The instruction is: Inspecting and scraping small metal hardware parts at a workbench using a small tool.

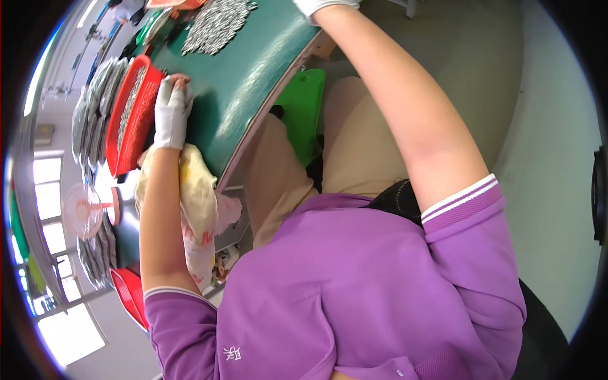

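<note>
My left hand (171, 117), in a white glove with bare fingertips, lies at the table's left side against a red plastic basket (140, 120). Its fingers are curled together, and whatever is in them is hidden. Small silvery metal pieces (130, 104) fill part of that basket. My right hand (324, 5), also in a white glove, reaches to the top edge of the picture; its fingers are cut off there. A heap of small silvery metal parts (218, 26) is spread on the green tabletop (253, 82), between my two hands and farther off.
Stacked grey bags (98, 114) stand left of the basket. A cream cloth (197, 180) hangs by my left forearm. Farther left are a pink translucent fan (85, 209) and another red container (130, 294). A green stool (301, 114) shows beside my knees.
</note>
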Action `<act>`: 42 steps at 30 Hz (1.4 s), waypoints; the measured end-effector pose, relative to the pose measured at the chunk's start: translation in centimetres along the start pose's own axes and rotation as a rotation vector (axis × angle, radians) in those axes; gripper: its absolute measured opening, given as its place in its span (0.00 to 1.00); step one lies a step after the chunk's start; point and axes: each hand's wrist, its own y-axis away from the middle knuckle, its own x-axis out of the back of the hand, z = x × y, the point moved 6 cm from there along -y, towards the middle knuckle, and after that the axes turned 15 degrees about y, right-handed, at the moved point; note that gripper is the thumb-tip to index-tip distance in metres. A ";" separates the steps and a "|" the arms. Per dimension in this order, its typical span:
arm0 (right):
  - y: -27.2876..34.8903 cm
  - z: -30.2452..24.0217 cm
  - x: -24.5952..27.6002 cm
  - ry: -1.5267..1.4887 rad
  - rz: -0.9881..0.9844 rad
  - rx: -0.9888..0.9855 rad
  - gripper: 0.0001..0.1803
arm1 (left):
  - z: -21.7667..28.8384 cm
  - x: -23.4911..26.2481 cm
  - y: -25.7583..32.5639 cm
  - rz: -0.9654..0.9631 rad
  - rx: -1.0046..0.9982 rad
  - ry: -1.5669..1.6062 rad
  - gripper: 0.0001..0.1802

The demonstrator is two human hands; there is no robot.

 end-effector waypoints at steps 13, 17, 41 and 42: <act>0.1 -1.1 1.1 0.042 -0.068 0.026 0.11 | -0.2 0.0 -0.1 -0.032 -0.036 0.054 0.08; 0.2 -0.8 1.0 0.016 -0.036 0.029 0.11 | -0.3 0.1 -0.1 -0.009 -0.003 0.053 0.08; -3.9 3.0 -6.5 0.048 -0.307 0.097 0.21 | 0.1 4.3 4.0 -0.005 -0.249 -0.062 0.10; -3.8 2.9 -6.4 0.052 -0.299 0.113 0.21 | 0.0 4.5 3.9 0.017 -0.254 -0.116 0.11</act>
